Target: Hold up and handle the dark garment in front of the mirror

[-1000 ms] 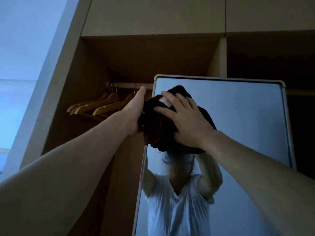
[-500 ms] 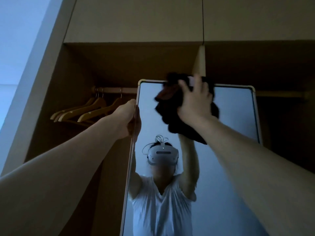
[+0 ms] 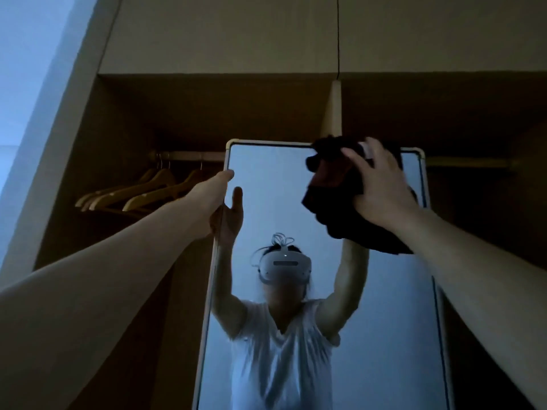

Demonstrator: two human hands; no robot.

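A tall mirror (image 3: 281, 179) with a pale frame stands in front of an open wooden wardrobe (image 3: 207, 108). My left hand (image 3: 211, 196) rests on the mirror's left edge near the top corner, fingers straight along the frame. My right hand (image 3: 381, 190) holds a bunched dark cloth (image 3: 334, 184) against the glass at the upper right corner, thumb and fingers spread over it. The cloth's top reaches past the mirror's upper rim, and a loose part hangs below my wrist. The glass reflects a person in a white top with both arms raised.
Several wooden hangers (image 3: 139, 193) hang on a rail (image 3: 189, 155) inside the wardrobe, left of the mirror. An upright divider (image 3: 333, 113) splits the wardrobe above the mirror. The right compartment is dark. A pale wall (image 3: 29, 84) lies at far left.
My right hand has carried the cloth up and to the right across the glass to the top right corner. My left hand left the cloth and moved to the mirror's left edge.
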